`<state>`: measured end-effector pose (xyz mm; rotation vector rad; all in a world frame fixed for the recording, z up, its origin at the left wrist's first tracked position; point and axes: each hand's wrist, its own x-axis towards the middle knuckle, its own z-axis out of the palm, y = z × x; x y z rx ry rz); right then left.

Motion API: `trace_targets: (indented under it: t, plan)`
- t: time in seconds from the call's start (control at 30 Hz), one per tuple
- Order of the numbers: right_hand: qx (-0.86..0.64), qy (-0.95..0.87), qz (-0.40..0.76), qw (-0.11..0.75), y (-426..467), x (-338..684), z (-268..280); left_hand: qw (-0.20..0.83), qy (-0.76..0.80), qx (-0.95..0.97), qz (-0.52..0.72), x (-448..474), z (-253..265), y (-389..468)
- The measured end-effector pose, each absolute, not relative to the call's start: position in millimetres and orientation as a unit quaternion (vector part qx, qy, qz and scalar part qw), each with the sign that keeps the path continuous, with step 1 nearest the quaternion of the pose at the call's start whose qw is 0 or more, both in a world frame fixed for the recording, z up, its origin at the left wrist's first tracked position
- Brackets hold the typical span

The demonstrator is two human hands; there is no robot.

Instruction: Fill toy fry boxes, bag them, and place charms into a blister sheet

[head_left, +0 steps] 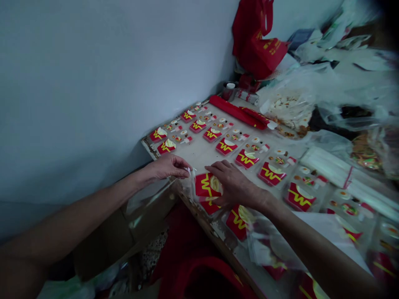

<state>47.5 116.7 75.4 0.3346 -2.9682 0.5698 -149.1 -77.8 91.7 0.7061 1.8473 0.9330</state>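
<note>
My left hand [176, 167] pinches the edge of a clear plastic bag [188, 185] at the table's near edge. My right hand [232, 182] curls over a red toy fries box [205, 185] with a yellow zigzag, its fingers around the right side. This box is beside the bag's mouth; whether part of it is inside, I cannot tell. Below it lies another red fries box [209, 204], partly covered. Beyond my hands, rows of clear packs, each with a red fries box [226, 146] and small toy food pieces [238, 135], lie flat on the table [199, 153].
A bundle of clear plastic sleeves [349, 170] lies at the right. Bags of small toy pieces [288, 110] and a red carrier bag [258, 45] stand at the back. The wall [109, 83] borders the table's left end; a cardboard box [115, 236] is below its near edge.
</note>
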Motion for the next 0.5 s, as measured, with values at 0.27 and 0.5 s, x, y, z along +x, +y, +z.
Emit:
trace_targets:
  t: [0.27,0.5]
  plan:
    - [-0.027,-0.985,0.113,0.126,119,64,85,0.538,0.717,0.319,0.308,-157,100,-53]
    - [-0.091,-0.979,0.095,0.155,105,59,80,0.546,0.689,0.332,0.342,-167,78,-51]
